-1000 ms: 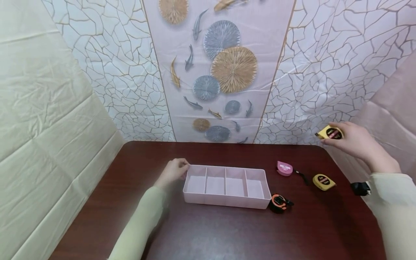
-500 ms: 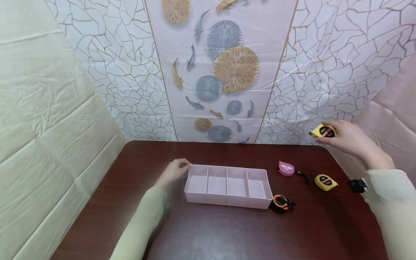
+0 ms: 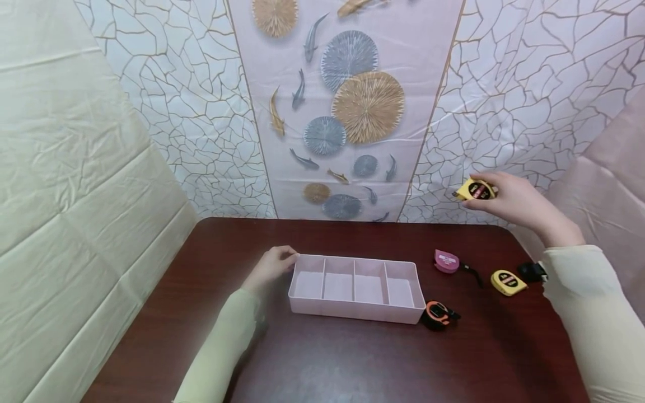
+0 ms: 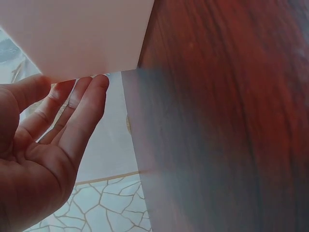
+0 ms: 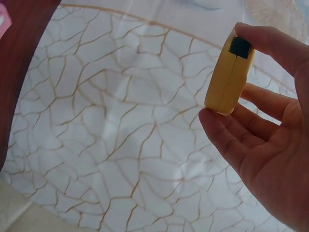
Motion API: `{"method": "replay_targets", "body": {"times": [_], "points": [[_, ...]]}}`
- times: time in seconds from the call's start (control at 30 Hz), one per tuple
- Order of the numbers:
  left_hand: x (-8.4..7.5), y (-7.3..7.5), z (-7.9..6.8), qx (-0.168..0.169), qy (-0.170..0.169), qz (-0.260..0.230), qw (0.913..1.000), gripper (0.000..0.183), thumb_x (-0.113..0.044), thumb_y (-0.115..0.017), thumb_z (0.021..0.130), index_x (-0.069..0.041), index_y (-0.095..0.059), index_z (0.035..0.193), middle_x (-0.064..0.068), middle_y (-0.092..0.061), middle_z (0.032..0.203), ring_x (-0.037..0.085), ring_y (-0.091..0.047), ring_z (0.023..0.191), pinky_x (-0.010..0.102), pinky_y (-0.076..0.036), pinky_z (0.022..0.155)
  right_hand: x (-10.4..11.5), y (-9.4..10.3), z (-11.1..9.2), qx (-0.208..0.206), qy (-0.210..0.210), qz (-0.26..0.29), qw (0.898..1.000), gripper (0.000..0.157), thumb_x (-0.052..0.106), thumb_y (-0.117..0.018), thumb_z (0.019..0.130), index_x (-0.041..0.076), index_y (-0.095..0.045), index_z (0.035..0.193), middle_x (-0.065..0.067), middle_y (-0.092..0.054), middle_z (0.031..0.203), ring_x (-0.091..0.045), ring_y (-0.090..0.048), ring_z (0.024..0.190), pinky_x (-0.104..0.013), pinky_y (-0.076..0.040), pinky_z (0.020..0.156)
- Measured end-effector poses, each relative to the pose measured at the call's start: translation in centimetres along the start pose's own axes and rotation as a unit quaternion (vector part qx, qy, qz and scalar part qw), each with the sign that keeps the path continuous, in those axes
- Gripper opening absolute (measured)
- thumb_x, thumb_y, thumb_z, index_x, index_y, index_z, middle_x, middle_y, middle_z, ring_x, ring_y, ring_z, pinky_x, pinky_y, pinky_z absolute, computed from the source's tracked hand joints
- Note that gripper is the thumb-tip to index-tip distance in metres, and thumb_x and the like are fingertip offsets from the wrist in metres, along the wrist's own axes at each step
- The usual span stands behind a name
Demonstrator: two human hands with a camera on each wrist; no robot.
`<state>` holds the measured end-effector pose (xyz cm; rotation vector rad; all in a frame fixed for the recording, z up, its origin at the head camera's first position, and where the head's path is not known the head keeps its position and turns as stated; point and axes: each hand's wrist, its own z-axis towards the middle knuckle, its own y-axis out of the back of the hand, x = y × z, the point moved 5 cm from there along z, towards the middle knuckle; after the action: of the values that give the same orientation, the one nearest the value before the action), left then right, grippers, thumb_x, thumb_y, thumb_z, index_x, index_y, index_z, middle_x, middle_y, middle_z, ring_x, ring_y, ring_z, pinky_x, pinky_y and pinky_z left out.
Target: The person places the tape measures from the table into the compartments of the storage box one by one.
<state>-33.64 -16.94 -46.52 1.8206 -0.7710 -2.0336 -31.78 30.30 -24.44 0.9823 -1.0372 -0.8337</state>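
A pale pink divided tray stands on the dark table with its compartments empty. My left hand holds the tray's far left corner; in the left wrist view the thumb and fingertips meet its edge. Raised above the table at the right, my right hand grips a yellow tape measure between thumb and fingers. The right wrist view shows this tape measure edge-on, with a black button. The palm side of the left hand is hidden in the head view.
An orange and black tape measure lies close by the tray's right end. Farther back are a pink tape measure with a black strap and a second yellow tape measure. Patterned cloth hangs behind the table.
My right hand has moved left and slightly up with the yellow tape measure. The left hand keeps its place at the tray corner. The head view has shifted slightly.
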Motion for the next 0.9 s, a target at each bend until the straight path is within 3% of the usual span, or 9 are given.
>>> {"method": "replay_targets", "body": {"times": [0.23,0.6,0.9], "points": [[0.3,0.1,0.1,0.0,-0.002,0.005,1.0,0.016,-0.02,-0.064,0.1,-0.007,-0.073,0.103,0.005,-0.072,0.098,0.016,-0.067,0.079,0.034,-0.059,0.078,2.3,0.0,1.7,0.002,0.023,-0.005,1.0,0.077,0.04,-0.075,0.091,-0.003,-0.045,0.147,-0.036,-0.045,0.142,-0.051,-0.044,0.126,-0.068,-0.038,0.1],[-0.1,-0.4,-0.1,-0.001,0.004,-0.031,0.9995,0.016,-0.015,-0.064,0.1,-0.002,-0.072,0.103,0.012,-0.072,0.103,0.021,-0.071,0.085,0.034,-0.062,0.079,6.2,-0.5,3.6,-0.01,0.072,0.007,0.997,0.072,0.034,-0.078,0.088,-0.002,-0.05,0.144,-0.03,-0.051,0.14,-0.045,-0.049,0.125,-0.062,-0.04,0.102],[-0.1,0.0,0.1,-0.002,0.008,-0.016,0.9998,0.016,-0.016,-0.064,0.1,-0.003,-0.073,0.103,0.01,-0.072,0.101,0.019,-0.071,0.082,0.033,-0.061,0.078,9.5,-0.9,5.5,-0.014,0.106,-0.003,0.994,0.07,0.033,-0.078,0.089,-0.001,-0.051,0.144,-0.026,-0.056,0.132,-0.038,-0.055,0.108,-0.054,-0.045,0.087]]}}
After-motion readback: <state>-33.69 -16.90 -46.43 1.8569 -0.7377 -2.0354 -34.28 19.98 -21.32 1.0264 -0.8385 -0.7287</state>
